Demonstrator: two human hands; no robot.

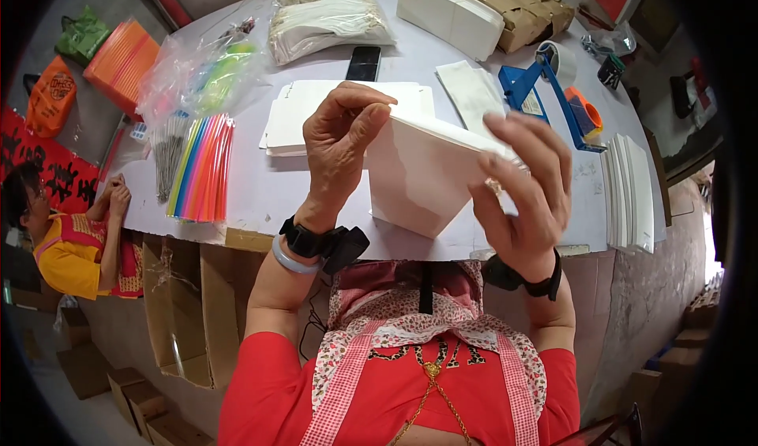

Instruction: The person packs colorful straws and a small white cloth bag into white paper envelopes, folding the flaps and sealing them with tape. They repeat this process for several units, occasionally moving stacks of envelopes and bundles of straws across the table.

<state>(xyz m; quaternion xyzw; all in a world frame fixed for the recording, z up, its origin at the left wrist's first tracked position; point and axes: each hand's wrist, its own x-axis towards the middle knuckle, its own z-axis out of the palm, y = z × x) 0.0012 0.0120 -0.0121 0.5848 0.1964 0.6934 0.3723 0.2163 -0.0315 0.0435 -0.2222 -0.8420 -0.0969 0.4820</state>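
A white cardboard box (422, 179), slim and folded, stands tilted on the table's near edge in front of me. My left hand (345, 142) is closed on its upper left corner, pinching the edge between thumb and fingers. My right hand (525, 197) is at the box's right end with its fingers apart and half bent, somewhat blurred. Its thumb is close to the box wall; I cannot tell whether it touches. Small pale and brownish bits show between the right fingers and the box end. Behind the box lies a stack of flat white cards (304, 114).
Colourful tubes (201, 169) and thin metal brushes (168, 155) lie left. Farther back are a phone (363, 63), bagged white bundles (328, 27) and white boxes (450, 15). A blue tape dispenser (521, 90) and upright white boxes (628, 189) are right. Another person (75, 237) sits left.
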